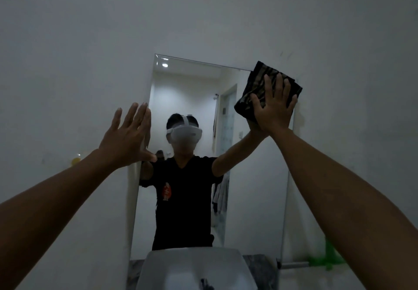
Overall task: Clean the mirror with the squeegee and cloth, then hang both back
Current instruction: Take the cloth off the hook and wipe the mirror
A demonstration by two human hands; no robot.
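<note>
The cloth [260,86] is dark, with a striped pattern, and it is folded in a thick pad. It lies flat against the top right corner of the mirror [192,99], partly over the edge onto the wall [350,40]. The right hand [274,106] presses it there with an open palm and spread fingers; it does not grip the cloth. The cloth seems soft and light, so it will probably slide easily on the glass, but it may slip down if the pressure stops. To hang it later, a pinch at one corner looks enough. The left hand [127,136] is open and holds nothing, with its fingers at the left edge of the mirror. Below the mirror is a white washbasin [194,267]. The squeegee cannot be identified for certain
</note>
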